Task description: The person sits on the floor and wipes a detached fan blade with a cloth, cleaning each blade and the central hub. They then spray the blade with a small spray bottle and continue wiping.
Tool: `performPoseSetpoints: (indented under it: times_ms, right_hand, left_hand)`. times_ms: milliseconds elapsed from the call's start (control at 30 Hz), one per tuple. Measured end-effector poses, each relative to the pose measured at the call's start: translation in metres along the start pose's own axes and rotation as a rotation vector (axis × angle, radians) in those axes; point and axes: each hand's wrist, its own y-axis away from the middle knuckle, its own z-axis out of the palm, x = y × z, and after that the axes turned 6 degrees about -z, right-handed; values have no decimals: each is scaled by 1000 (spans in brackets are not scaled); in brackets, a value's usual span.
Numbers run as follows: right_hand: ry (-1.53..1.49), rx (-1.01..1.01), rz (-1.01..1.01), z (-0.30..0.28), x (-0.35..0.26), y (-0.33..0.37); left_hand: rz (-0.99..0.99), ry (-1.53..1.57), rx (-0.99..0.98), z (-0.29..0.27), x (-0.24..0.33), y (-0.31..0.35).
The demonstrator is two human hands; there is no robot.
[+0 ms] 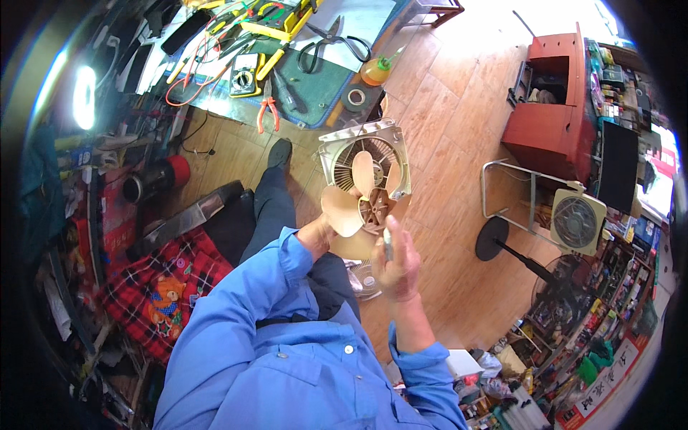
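A beige plastic fan blade (342, 212) with several broad petals and a ribbed hub is up in front of me. My left hand (317, 233) grips it from the left side, and the petal hides most of those fingers. Close to the blade's right side is my right hand (399, 266), closed around a slim pale stick-like thing (388, 240) with a whitish tip. Its exact kind cannot be made out. Just beyond the blade stands a square box-fan housing (328, 153) with a round slatted grille. A round wire grille part (367, 281) shows below the blade, partly hidden by my right hand.
The workbench (315, 87) at the far left carries a multimeter (246, 74), orange-handled pliers (268, 109), black scissors (334, 49), a tape roll (355, 98) and a squat orange bottle (378, 70). Another box fan (577, 221) and a black stand fan (527, 261) stand at right.
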Motion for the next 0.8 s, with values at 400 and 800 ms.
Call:
performPoseSetpoints:
  times_ms: [400, 800]
  right_hand:
    - [-32, 68, 110, -4, 6, -25]
    - [17, 176, 109, -7, 22, 5]
  left_hand:
    - [-33, 89, 52, -8, 8, 37]
    - [-5, 119, 81, -26, 23, 54]
